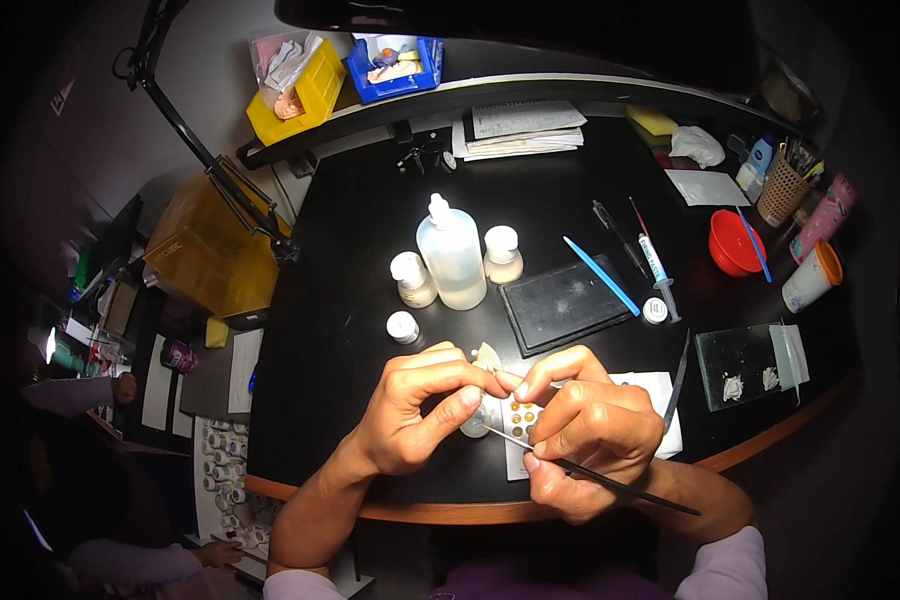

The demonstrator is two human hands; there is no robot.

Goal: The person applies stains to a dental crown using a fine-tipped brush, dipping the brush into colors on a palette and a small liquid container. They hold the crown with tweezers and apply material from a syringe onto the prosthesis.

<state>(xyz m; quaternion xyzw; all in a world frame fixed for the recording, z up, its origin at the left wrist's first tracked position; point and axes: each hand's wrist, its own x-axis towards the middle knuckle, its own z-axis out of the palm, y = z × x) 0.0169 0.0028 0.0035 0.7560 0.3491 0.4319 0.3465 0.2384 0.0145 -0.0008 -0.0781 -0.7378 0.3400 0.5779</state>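
Right hand grips a slim black-handled tool, long axis slanting up-left, pale tip just below the thumb of the left hand. Left fingers curl inward; can't tell what's pinched. Beyond: pale fan-shaped piece, cloudy plastic bottle, flat black slab, glossy red bowl.

From my end I see a grey wall on the left, with a jointed black stand in front of it. A black desk with a brown front edge fills the middle, brightly lit at its centre. A shelf runs behind it under a dark overhang. To my left is another worktop; the right side sinks into shadow.
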